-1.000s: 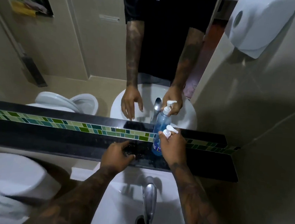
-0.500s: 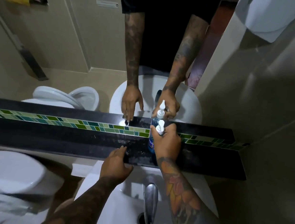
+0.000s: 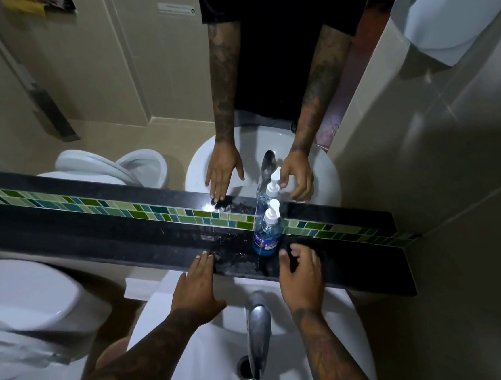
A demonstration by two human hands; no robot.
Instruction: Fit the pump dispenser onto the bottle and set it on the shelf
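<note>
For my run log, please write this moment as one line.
bottle: upright on shelf, pump fitted | right hand: open, beside bottle, not touching | left hand: open, fingertips on shelf edge

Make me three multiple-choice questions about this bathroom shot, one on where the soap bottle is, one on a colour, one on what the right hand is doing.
1. Where does the bottle stand?
A. in the sink
B. on the black shelf
C. on the toilet lid

2. What colour is the pump?
A. white
B. red
C. black

3. What is the right hand doing?
A. gripping the bottle
B. pressing the pump
C. open beside the bottle, not touching it

Answers: B, the bottle's base sits on the shelf; A, the pump is white; C, a gap shows between the fingers and the bottle.
</note>
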